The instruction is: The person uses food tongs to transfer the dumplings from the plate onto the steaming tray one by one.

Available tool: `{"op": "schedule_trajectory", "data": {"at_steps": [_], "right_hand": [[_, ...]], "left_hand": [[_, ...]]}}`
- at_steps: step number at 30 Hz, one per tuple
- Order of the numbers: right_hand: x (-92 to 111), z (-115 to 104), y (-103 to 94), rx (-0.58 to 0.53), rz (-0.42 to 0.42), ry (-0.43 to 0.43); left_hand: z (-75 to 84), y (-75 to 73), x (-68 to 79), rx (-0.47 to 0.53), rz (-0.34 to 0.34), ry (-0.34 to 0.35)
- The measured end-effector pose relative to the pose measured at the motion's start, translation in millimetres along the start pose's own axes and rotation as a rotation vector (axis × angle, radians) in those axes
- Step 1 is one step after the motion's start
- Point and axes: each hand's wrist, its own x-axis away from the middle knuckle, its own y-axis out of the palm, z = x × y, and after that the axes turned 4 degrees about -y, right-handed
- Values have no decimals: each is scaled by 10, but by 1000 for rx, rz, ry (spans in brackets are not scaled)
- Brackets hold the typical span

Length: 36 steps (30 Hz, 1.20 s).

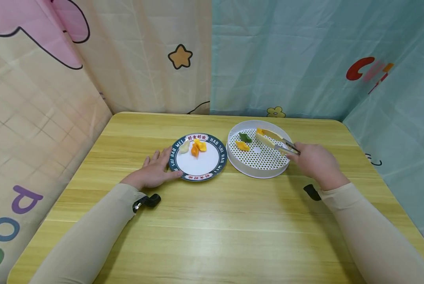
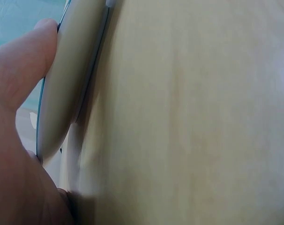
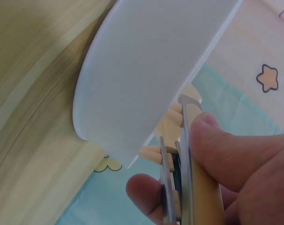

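Note:
My right hand [image 1: 316,163] grips a pair of tongs [image 1: 270,140], whose ends reach into a white round steamer basket [image 1: 259,172] with a perforated floor. At the tong tips is a yellow-orange dumpling-like piece [image 1: 259,131], partly hidden. A green piece [image 1: 245,137] and another yellow-orange piece [image 1: 242,146] lie on the basket floor. My left hand [image 1: 155,169] touches the left rim of a blue-rimmed plate [image 1: 198,165], its fingers extended and thumb at the near edge. On the plate sit a whitish piece [image 1: 184,146], an orange piece [image 1: 195,150] and a yellow piece [image 1: 200,144].
The plate and basket stand side by side toward the back of a wooden table [image 1: 212,228]. Printed curtains [image 1: 286,59] hang behind the table and along both sides. Black wrist mounts [image 1: 151,200] are worn on both forearms.

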Motion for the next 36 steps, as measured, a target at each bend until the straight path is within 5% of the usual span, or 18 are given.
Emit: {"op": "schedule_trajectory", "data": {"at_steps": [36], "right_hand": [[-49, -63, -34, -8, -49, 37]], "left_hand": [[12, -5, 5, 1, -3, -6]]}}
